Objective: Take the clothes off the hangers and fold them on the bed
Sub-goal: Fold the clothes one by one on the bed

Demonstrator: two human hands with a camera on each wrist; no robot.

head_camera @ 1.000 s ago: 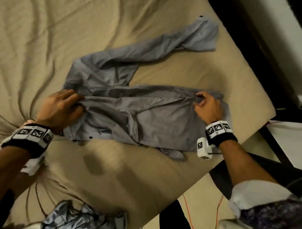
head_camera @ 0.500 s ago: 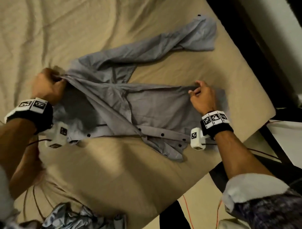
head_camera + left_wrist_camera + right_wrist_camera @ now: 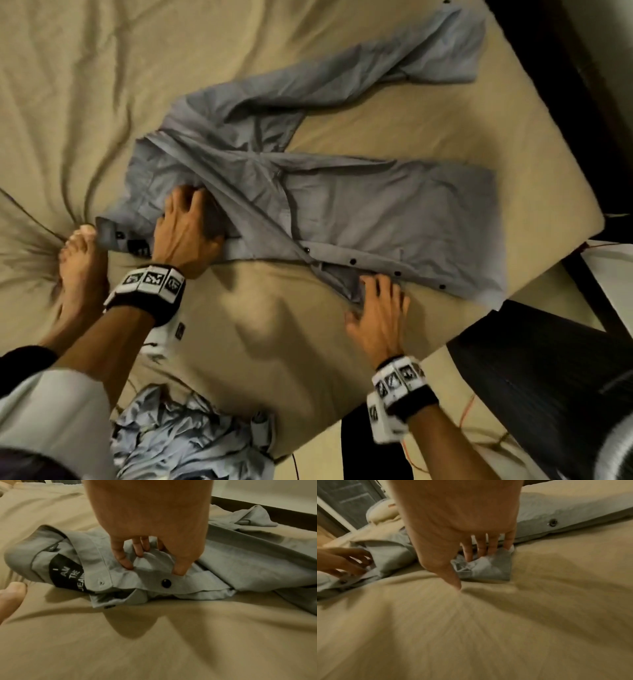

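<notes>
I see the grey shirt (image 3: 342, 205) spread flat on the tan bed sheet (image 3: 274, 342), near the bed's right corner. My left hand (image 3: 186, 228) is on the collar end of it; in the left wrist view the fingers (image 3: 123, 559) and thumb are curled down into a fold of the front panel just above a black button (image 3: 166, 583), pinching cloth. My right hand (image 3: 380, 315) sits at the near edge, where a loose flap pokes out below the button placket. In the right wrist view its fingers (image 3: 481, 547) reach nearly straight onto that small flap (image 3: 488, 566) while the thumb tip presses the sheet; I cannot tell whether any cloth is gripped.

The shirt's long axis runs left to right across the head view, collar at the left, hem at the right near the mattress corner. 1 sleeve (image 3: 376, 75) angles away up and right, its cuff near the far edge of the bed.

Only the left wrist view shows the black neck label (image 3: 68, 574) with white lettering inside the collar. Only the head view shows a bare foot (image 3: 80, 263) touching the collar tip, and a crumpled pale blue garment (image 3: 191, 435) at the near edge of the bed. The right wrist view shows the left hand's fingers on the cloth from the side.
</notes>
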